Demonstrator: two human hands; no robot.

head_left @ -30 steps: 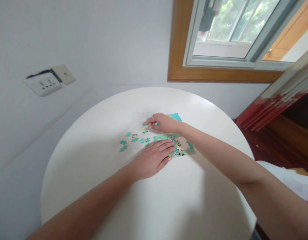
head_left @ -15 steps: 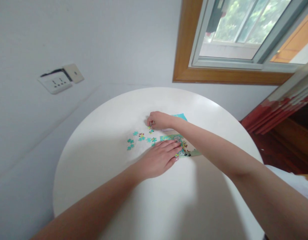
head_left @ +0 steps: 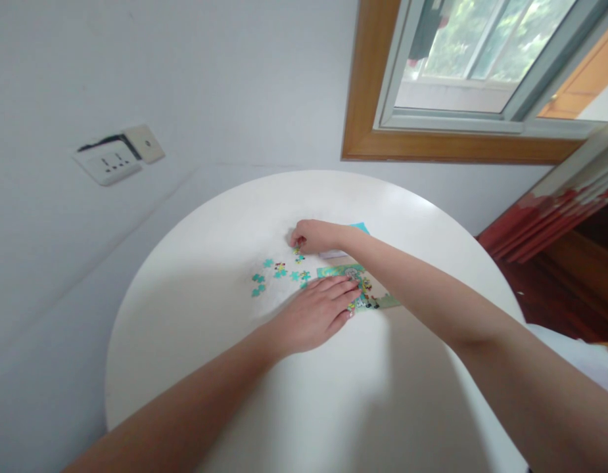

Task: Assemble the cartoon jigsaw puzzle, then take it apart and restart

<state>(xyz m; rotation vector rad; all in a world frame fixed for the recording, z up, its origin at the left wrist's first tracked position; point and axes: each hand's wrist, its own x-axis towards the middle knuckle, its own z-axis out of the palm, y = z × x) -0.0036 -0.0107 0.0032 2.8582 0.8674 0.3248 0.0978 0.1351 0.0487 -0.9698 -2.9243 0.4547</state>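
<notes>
Head view, looking down on a round white table with 2 bare hands over it. The left hand lies flat, fingers extended and gripping nothing, on a partly filled puzzle board near the table's middle. The right hand is farther away, its fingers curled down at the far end of some loose puzzle pieces; whether it pinches a piece cannot be told. The pieces lie left of the board; a blue sheet shows beyond the right forearm. A sliding left palm could skew the board or push the nearest pieces; a lowered right forearm could brush the board.
</notes>
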